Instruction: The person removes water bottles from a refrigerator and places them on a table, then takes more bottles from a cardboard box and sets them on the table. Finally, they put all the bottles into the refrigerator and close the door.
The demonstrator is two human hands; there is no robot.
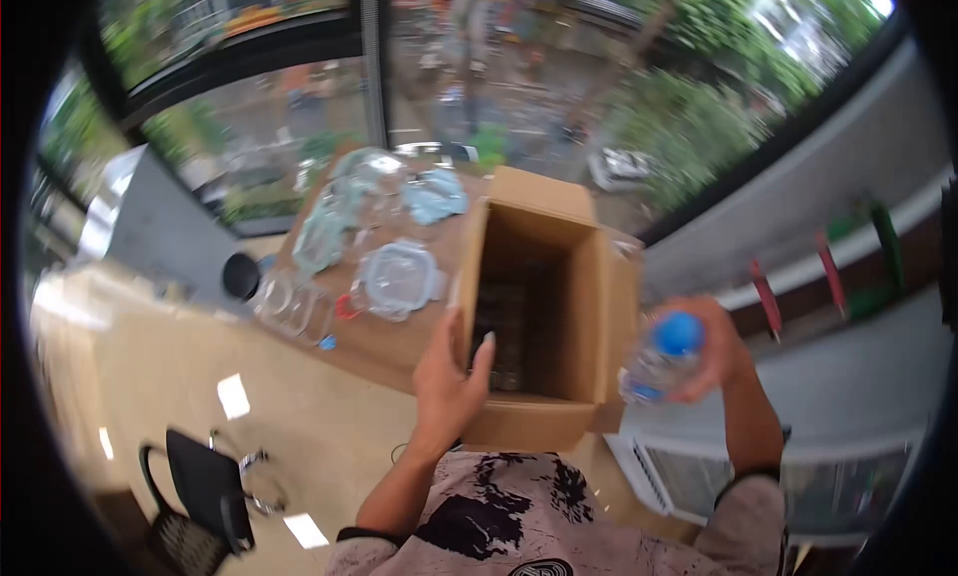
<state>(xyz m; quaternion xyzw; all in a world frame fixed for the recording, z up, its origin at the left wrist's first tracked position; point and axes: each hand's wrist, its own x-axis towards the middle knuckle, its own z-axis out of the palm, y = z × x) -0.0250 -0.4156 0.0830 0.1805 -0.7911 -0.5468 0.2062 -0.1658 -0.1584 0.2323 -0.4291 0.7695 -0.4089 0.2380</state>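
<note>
An open cardboard box (582, 317) stands at the table's edge in front of me, its flaps folded outward. Its inside is dark, with some clear items low down that I cannot make out. My left hand (451, 382) grips the box's left wall, thumb over the rim. To the right of the box, my right hand (711, 349) is wrapped round a clear plastic bottle (654, 369) with a blue cap, tilted and slightly blurred.
Left of the box, the brown table (384, 352) holds a clear container (399, 279), light blue cloth or plastic (434, 196) and other clear pieces. A black chair (207, 486) stands at lower left. Windows rise behind, and a white cabinet (689, 476) is at lower right.
</note>
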